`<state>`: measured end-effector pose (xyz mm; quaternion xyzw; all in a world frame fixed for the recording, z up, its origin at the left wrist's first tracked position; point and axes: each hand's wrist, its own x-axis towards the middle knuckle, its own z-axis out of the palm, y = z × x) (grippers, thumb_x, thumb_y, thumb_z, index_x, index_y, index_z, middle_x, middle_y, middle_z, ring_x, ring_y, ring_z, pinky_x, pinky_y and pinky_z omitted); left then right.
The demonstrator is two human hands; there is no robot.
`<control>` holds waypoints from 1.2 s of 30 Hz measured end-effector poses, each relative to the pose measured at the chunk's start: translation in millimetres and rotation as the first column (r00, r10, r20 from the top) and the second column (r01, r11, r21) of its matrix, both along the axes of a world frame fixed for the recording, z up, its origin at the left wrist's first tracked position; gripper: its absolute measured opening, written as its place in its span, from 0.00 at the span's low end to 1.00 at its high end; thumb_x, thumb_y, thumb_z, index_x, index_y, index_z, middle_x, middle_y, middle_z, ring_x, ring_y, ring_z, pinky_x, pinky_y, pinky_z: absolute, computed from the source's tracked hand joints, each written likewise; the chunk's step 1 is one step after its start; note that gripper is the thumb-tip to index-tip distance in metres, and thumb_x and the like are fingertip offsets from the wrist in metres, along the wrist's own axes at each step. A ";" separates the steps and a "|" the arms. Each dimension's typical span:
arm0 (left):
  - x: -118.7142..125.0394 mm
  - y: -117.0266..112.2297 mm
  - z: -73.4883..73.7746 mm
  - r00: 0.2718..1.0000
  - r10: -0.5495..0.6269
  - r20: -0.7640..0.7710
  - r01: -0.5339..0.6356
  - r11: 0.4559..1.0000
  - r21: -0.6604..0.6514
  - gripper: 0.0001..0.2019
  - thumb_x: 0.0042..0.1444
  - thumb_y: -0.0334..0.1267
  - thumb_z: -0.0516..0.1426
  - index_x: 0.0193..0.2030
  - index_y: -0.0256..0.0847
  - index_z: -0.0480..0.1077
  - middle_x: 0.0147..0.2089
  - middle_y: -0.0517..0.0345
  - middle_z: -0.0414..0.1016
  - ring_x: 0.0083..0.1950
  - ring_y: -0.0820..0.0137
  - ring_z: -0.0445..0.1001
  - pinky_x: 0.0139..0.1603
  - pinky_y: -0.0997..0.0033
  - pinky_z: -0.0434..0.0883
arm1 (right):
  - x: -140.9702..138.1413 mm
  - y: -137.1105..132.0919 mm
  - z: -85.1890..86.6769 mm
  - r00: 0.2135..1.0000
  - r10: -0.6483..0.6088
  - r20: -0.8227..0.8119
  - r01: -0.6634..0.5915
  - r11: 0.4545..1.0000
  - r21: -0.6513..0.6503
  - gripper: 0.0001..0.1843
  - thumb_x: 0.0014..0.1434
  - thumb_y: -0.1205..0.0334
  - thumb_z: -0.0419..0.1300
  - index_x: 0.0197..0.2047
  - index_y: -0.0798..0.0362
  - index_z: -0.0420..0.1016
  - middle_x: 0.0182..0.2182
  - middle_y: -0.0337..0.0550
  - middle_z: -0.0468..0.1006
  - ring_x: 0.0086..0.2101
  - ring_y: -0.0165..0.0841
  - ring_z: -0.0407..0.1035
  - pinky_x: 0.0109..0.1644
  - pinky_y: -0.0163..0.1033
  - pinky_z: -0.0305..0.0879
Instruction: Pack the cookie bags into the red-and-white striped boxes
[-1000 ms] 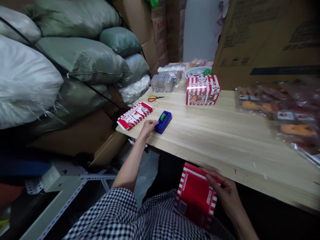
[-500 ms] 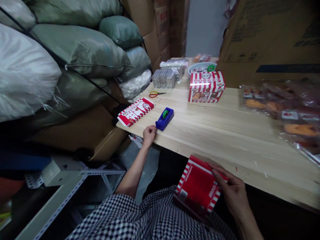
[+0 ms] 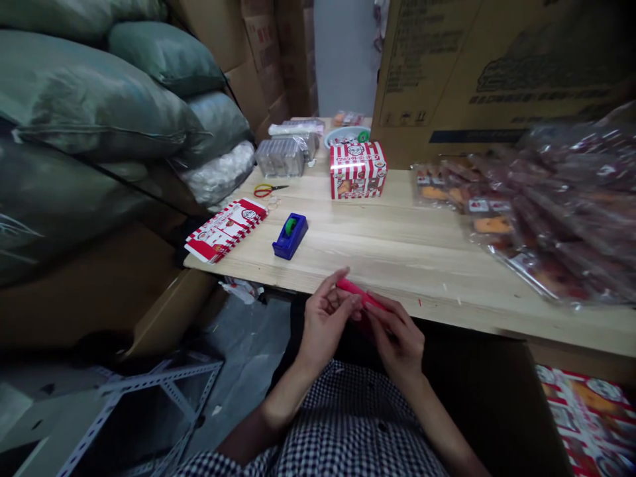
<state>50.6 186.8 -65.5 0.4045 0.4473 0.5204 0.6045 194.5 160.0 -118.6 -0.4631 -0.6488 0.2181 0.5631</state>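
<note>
A red box point(image 3: 360, 291), seen nearly edge-on, is between my two hands just in front of the table edge. My right hand point(image 3: 400, 338) grips its right side, thumb below and fingers along the top. The fingers of my left hand point(image 3: 325, 315) are bent around its left end, with the thumb pressed near the middle; any tape there is too small to make out. Beyond them, a blue tape dispenser point(image 3: 290, 236) with a green roll stands on the table. Left of it lies a stack of flat red-and-white cartons point(image 3: 227, 228).
A finished striped box point(image 3: 358, 171) stands farther back on the wooden table point(image 3: 382, 242). Scissors point(image 3: 268, 191) lie near clear plastic packs point(image 3: 281, 158) and a bowl point(image 3: 342, 137). Bagged toys point(image 3: 536, 225) pile up at the right. Printed cartons point(image 3: 589, 417) sit low right.
My left hand has left the tape dispenser and come to the red box. My right hand has tilted the box edge-on and raised it. The view has swung right.
</note>
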 end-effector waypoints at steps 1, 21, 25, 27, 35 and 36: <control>0.9 0.2 -4.0 1.000 0.007 0.030 -0.006 1.000 -0.024 0.27 0.55 0.39 0.65 0.62 0.43 0.65 0.30 0.62 0.77 0.28 0.75 0.73 0.35 0.75 0.71 | -1.5 -1.7 -3.7 1.000 -0.002 0.003 0.002 1.000 0.015 0.22 0.62 0.74 0.59 0.54 0.41 0.77 0.54 0.46 0.76 0.52 0.41 0.74 0.54 0.52 0.74; -7.9 4.6 -16.5 0.995 0.053 0.080 -0.039 0.985 -0.166 0.36 0.49 0.38 0.68 0.63 0.41 0.57 0.25 0.67 0.75 0.26 0.75 0.72 0.32 0.77 0.69 | -5.3 -2.5 -12.0 0.997 0.035 0.071 -0.036 0.999 0.014 0.22 0.62 0.76 0.57 0.53 0.42 0.76 0.55 0.45 0.76 0.52 0.41 0.74 0.53 0.51 0.75; -6.7 6.5 -23.3 0.998 0.020 0.063 -0.008 0.982 -0.190 0.36 0.49 0.42 0.68 0.61 0.40 0.57 0.27 0.63 0.77 0.28 0.72 0.75 0.34 0.74 0.71 | -5.2 -0.8 -4.9 1.000 0.017 0.016 -0.017 1.000 0.006 0.20 0.62 0.75 0.58 0.50 0.42 0.77 0.54 0.45 0.76 0.51 0.41 0.74 0.53 0.51 0.75; -6.2 7.9 -30.1 1.000 -0.005 -0.006 0.004 0.985 -0.174 0.34 0.50 0.44 0.68 0.59 0.40 0.58 0.27 0.63 0.76 0.28 0.72 0.74 0.34 0.73 0.71 | -4.4 0.0 1.2 0.999 -0.003 -0.033 0.002 1.000 -0.010 0.17 0.63 0.74 0.58 0.48 0.43 0.78 0.52 0.45 0.77 0.50 0.40 0.74 0.52 0.50 0.74; -17.6 11.6 -37.5 0.656 0.339 -0.674 -0.065 0.915 0.397 0.35 0.46 0.49 0.70 0.59 0.44 0.65 0.40 0.58 0.72 0.41 0.66 0.71 0.46 0.64 0.70 | 8.4 2.1 19.8 0.985 -0.006 -0.170 -0.020 0.988 -0.151 0.07 0.64 0.67 0.61 0.41 0.47 0.79 0.46 0.45 0.80 0.47 0.39 0.75 0.53 0.48 0.70; -20.3 13.1 -34.1 0.617 0.382 -0.688 0.024 0.865 0.501 0.34 0.47 0.48 0.70 0.60 0.45 0.66 0.47 0.53 0.73 0.48 0.63 0.71 0.52 0.60 0.70 | 11.2 2.6 20.4 0.984 0.008 -0.179 -0.040 0.984 -0.174 0.06 0.63 0.67 0.61 0.41 0.48 0.79 0.46 0.44 0.80 0.47 0.38 0.75 0.53 0.47 0.70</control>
